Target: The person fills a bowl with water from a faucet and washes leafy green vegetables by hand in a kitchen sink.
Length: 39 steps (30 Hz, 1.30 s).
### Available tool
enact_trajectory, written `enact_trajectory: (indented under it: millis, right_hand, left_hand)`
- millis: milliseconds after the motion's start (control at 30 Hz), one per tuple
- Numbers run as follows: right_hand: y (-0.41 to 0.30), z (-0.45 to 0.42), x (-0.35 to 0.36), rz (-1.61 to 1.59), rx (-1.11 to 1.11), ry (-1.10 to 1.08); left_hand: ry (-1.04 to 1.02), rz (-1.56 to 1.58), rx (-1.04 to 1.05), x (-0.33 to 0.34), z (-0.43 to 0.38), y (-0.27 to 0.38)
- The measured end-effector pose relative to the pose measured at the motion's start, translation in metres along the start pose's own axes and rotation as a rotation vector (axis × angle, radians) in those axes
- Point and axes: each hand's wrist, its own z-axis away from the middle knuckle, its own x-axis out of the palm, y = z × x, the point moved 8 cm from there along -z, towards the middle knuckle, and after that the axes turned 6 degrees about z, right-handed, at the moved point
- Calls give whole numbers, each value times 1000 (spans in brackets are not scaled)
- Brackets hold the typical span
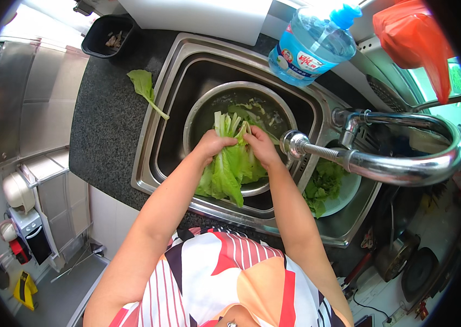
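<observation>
My left hand [211,144] grips a bunch of leafy greens [228,163], stems pointing away from me and leaves hanging toward me. The fingers of my right hand [261,146] are closed on stems at the bunch's right side. Both hands are above a round metal basin [242,85] of water, which stands in the left bowl of a steel sink [142,163]. Bits of greens float in the water. A single loose leaf [142,83] lies at the sink's left edge, its stem over the rim. More greens [326,184] rest in a pale colander [351,192] in the right bowl.
A chrome faucet [402,173] reaches over the sink from the right, its spout close to my right hand. A blue dish soap bottle [312,49] stands behind the sink. A black container [108,36] with scraps sits at the counter's back left. A red plastic bag [414,36] hangs at upper right.
</observation>
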Motion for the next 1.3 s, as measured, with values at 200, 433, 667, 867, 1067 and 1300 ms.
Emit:
enact_trajectory:
  millis: [200, 433, 667, 867, 1067, 1300]
  right_hand:
    - [8, -13, -20, 1015, 171, 410]
    - [28, -34, -17, 1372, 207, 318]
    - [15, -13, -16, 1023, 36, 387]
    - [-33, 23, -2, -192, -95, 116]
    - [-68, 37, -17, 18, -208, 38]
    - [-72, 32, -74, 603, -568, 385]
  left_hand:
    - [211, -112, 31, -24, -22, -11]
    - [274, -184, 60, -33, -26, -9]
    - [262, -62, 32, -28, -6, -1]
    - [-77, 75, 139, 4, 23, 12]
    - [-104, -21, 208, 8, 38, 25]
    - [-139, -82, 94, -15, 39, 31]
